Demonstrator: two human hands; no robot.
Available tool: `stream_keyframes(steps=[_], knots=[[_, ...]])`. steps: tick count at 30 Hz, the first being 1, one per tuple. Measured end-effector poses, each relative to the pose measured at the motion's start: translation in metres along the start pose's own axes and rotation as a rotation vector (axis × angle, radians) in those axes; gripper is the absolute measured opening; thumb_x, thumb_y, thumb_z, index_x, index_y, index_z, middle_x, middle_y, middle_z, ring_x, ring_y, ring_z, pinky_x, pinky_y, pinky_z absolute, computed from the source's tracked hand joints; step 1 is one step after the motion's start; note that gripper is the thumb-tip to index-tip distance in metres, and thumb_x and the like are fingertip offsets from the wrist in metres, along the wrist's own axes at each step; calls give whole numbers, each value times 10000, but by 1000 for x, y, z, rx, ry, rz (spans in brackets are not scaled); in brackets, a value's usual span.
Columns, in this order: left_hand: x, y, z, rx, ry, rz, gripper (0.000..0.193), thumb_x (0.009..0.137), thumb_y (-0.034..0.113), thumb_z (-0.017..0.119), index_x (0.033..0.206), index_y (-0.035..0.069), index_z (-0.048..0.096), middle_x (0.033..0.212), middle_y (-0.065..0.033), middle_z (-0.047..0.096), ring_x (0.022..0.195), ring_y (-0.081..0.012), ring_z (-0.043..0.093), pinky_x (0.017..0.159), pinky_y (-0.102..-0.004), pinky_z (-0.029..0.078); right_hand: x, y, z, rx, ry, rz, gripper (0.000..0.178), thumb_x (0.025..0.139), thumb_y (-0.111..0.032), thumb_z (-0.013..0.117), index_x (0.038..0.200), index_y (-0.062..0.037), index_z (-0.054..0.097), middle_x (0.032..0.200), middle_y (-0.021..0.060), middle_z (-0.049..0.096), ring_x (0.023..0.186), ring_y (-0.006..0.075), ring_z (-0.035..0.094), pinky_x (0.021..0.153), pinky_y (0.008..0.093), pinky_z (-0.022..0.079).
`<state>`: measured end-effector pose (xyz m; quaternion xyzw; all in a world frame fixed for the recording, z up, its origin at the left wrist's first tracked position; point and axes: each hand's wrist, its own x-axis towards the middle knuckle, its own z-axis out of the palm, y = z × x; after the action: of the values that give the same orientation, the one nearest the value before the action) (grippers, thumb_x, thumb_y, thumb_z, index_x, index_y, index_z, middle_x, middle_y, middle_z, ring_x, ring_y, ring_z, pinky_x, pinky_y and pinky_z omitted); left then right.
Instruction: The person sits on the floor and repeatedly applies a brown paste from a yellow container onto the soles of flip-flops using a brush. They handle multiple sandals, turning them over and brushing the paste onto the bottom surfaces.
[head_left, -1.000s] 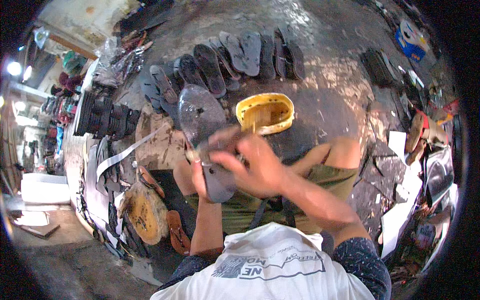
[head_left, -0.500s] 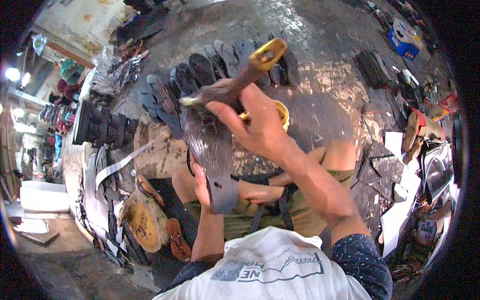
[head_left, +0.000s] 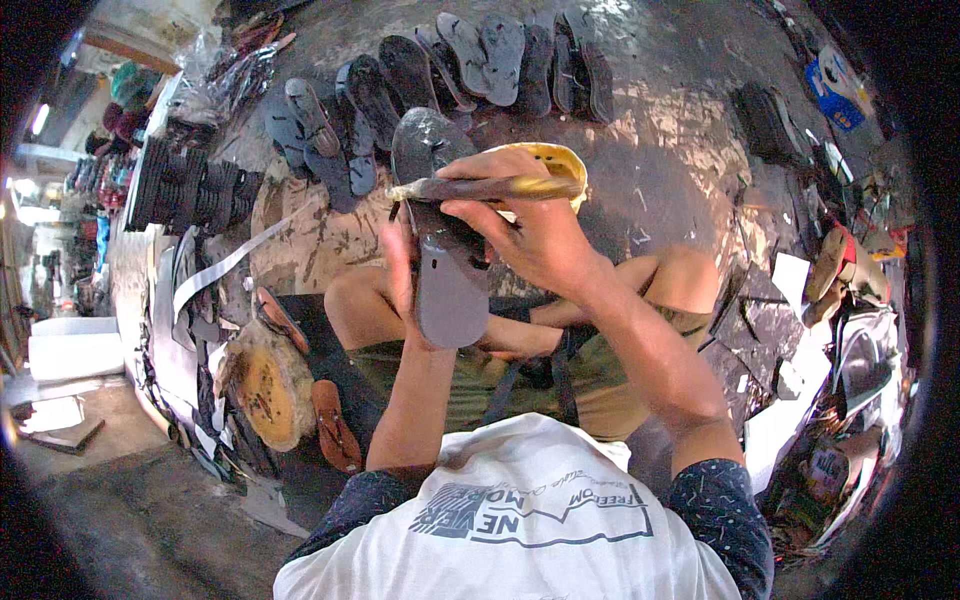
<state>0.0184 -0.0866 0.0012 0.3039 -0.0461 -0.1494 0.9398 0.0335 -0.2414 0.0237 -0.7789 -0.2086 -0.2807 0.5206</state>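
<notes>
My left hand [head_left: 398, 270] is closed around the side of a grey sandal sole [head_left: 450, 300], holding it up in front of my crossed legs. The sole's far half looks dark and shiny wet, while its near end is matte grey with a small hole. In my right hand [head_left: 535, 220] is a brush [head_left: 450, 190], its handle lying crosswise over the middle of the sole. The pale bristle tip is at the sole's left edge. Just beyond my right hand sits a yellow container [head_left: 560, 160], partly hidden by that hand.
Several dark sandal soles [head_left: 500, 60] lie in an arc on the floor ahead. Stacked black soles [head_left: 190, 195] stand at the left, above a round wooden block [head_left: 270, 385] and a brown sandal [head_left: 335, 425]. Sheet scraps [head_left: 755, 340] cover the right side.
The brush has swung from pointing up and away to lying level across the sole, its tip at the left edge. The view has tilted, showing more of the yellow container.
</notes>
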Motion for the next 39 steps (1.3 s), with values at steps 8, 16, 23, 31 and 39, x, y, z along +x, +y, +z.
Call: stream_keyframes(steps=[8,16,23,31,39], knots=[[40,14,-4,154,51,89,500,1064,451,528,1446,132,482,1233,-77,671,1095,-202,664,956,-373,549,-76,-40,-4,1368,126,1006,571,1005,-355,660,1443,-34,483,1343,96,627,1199,219,643,1017,381,538],[12,12,-2,331,31,91,497,1059,420,491,1328,17,600,1270,-74,622,1195,-181,556,987,-332,440,-86,-21,-20,1451,332,1060,472,1022,-382,621,1369,-72,537,1217,74,692,1043,185,713,811,333,631],[-8,46,-6,56,-2,-111,532,1040,381,535,1321,-66,604,808,38,427,729,-85,406,677,-220,371,-93,-10,-25,1857,254,993,548,1049,-383,563,1437,-3,490,1298,206,609,995,257,653,769,354,572],[-5,45,39,271,-199,-244,357,1043,187,591,1300,-58,622,963,-24,671,821,-115,570,718,-256,446,-99,-23,-23,2104,285,853,673,967,-489,579,1464,-48,474,1269,116,578,891,195,543,739,331,477],[5,30,54,232,-13,-152,312,1002,275,696,1201,34,696,974,-41,732,845,-151,720,695,-247,512,-99,-22,-30,2065,284,833,795,906,-562,631,1485,-46,454,1288,110,574,870,191,537,715,331,465]])
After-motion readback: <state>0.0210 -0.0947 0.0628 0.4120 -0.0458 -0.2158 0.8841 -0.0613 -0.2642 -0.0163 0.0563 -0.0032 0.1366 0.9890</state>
